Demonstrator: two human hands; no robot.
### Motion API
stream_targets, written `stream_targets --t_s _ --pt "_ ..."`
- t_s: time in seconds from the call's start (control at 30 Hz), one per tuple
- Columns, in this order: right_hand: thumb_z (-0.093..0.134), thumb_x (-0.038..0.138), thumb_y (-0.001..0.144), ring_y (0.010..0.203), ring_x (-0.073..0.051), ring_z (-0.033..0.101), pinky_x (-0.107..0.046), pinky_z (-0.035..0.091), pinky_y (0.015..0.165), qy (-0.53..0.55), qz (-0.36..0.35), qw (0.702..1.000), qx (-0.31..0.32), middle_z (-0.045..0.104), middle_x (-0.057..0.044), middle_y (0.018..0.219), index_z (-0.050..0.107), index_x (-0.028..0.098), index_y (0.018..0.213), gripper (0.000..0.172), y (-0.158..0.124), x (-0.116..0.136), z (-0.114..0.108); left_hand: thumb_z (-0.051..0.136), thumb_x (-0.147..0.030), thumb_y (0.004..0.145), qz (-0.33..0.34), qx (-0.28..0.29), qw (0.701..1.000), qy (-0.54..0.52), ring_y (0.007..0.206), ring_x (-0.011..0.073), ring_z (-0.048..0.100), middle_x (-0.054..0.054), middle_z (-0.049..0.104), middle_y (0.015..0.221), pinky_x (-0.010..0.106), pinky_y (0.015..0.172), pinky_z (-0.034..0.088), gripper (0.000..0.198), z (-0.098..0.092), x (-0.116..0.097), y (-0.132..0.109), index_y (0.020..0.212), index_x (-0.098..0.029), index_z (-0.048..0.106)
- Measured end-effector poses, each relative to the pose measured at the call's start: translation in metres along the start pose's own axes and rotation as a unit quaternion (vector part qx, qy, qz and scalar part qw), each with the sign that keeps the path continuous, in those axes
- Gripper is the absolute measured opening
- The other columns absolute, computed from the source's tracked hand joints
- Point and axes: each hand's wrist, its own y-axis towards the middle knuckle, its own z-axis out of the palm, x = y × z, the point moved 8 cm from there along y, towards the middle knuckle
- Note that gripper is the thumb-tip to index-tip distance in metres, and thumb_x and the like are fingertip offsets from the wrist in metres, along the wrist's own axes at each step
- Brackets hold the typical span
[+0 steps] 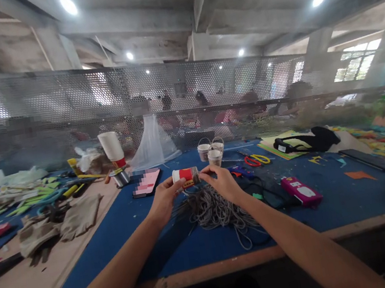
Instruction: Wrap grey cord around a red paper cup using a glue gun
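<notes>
A red and white paper cup lies sideways in the grip of my left hand, above the blue mat. Grey cord is wrapped round the cup's right end. My right hand pinches at that end, its fingertips on the cord there. Directly below both hands spreads a loose heap of grey cord. Behind them stand several small cups with thin handles, close together. Left of my left hand lies a phone with its screen lit.
Red and yellow scissors lie behind a magenta box on the right. A stack of white paper cups stands back left near a metal spool. Work gloves lie left. A perforated screen closes the table's far side.
</notes>
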Motion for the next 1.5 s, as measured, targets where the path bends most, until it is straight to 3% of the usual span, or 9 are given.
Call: stream_targets --t_s 0.5,1.5 --pt "0.057 0.038 0.091 0.084 -0.018 0.064 -0.029 0.049 0.080 -0.015 -0.053 0.998 -0.038 0.071 -0.004 0.088 0.069 0.021 0.087 0.021 -0.002 0.023 -0.014 0.077 -0.038 0.073 0.027 0.034 0.996 0.072 0.084 0.0224 0.066 0.008 0.076 0.093 0.030 0.082 0.047 0.029 0.008 -0.002 -0.002 0.092 -0.016 0.077" --pt "0.061 0.035 0.089 0.080 -0.018 0.064 -0.029 0.048 0.077 -0.038 -0.058 0.997 -0.042 0.071 -0.003 0.084 0.070 0.021 0.084 0.017 -0.001 0.021 -0.017 0.075 -0.033 0.072 0.025 0.074 0.991 0.112 0.078 0.0230 0.065 0.005 0.075 0.083 0.030 0.078 0.048 0.020 0.024 -0.009 -0.011 0.085 -0.019 0.078"
